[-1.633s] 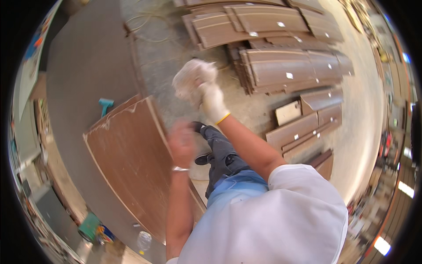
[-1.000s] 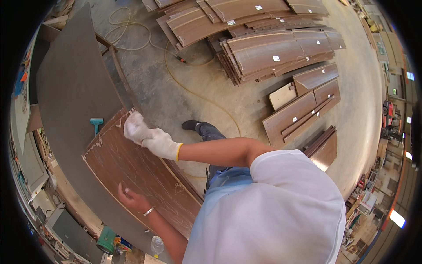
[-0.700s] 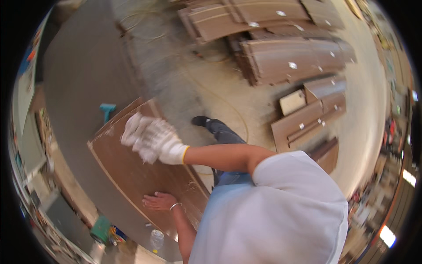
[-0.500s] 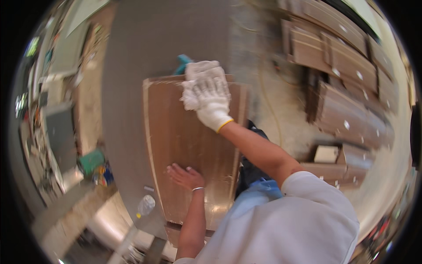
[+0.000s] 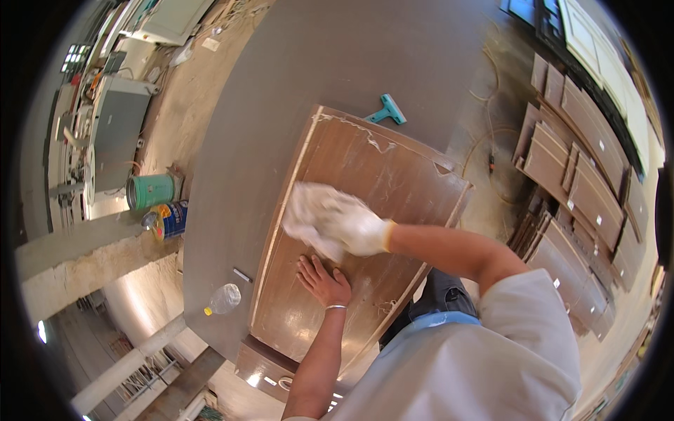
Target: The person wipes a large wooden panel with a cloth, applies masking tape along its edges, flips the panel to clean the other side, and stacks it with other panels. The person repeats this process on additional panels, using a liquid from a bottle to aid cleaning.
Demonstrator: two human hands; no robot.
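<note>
A brown wood-grain panel [image 5: 400,186] with pale, ragged edge strips lies on the grey table top [image 5: 246,133]. My right hand [image 5: 359,226], in a white knit glove, presses a crumpled whitish cloth [image 5: 305,210] onto the panel near its left edge. Both glove and cloth are somewhat blurred. Just nearer to me, my bare left hand [image 5: 324,282] rests flat on the panel with fingers spread, a thin band round its wrist. Beyond the panel's far edge lies a teal scraper [image 5: 388,111]. Thin whitish shreds cling along that edge.
A clear bottle with a yellow cap [image 5: 225,299] lies left of the panel, beside a small marker-like stick [image 5: 242,274]. Further left stand a green bucket [image 5: 151,191] and a blue-labelled jug [image 5: 168,219]. Stacked brown panels [image 5: 572,172] and a hose [image 5: 484,98] are at right.
My right hand has drawn the cloth back from the panel's far edge to near my left hand. The scraper now shows fully. My view has turned, so the panel appears slanted.
</note>
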